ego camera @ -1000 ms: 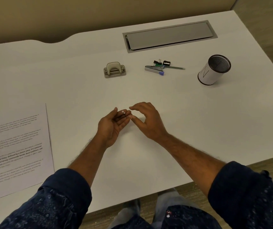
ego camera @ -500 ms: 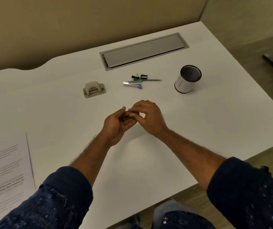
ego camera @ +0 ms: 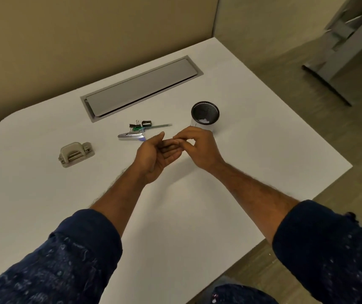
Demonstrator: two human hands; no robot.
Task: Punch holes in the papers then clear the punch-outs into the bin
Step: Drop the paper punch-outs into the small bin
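My left hand (ego camera: 156,154) is held palm up over the middle of the white desk (ego camera: 175,216), fingers relaxed and slightly cupped. My right hand (ego camera: 199,148) meets it from the right, thumb and forefinger pinched together at the left fingertips. The small white punch-outs are hidden between the fingers. The bin (ego camera: 205,115), a black mesh cup wrapped in white paper, stands just beyond my right hand with white bits at its bottom. A grey hole punch (ego camera: 76,153) sits to the left of my hands. The papers are out of view.
A stapler (ego camera: 132,136), binder clips (ego camera: 140,124) and a green pen (ego camera: 158,126) lie behind my left hand. A grey cable-tray lid (ego camera: 142,88) is set into the desk's far side. The desk's right edge drops to the floor.
Both hands have moved up and right toward the bin. My right fingers closed onto the left fingertips, where punch-outs lay. The view swung right and the papers left the frame.
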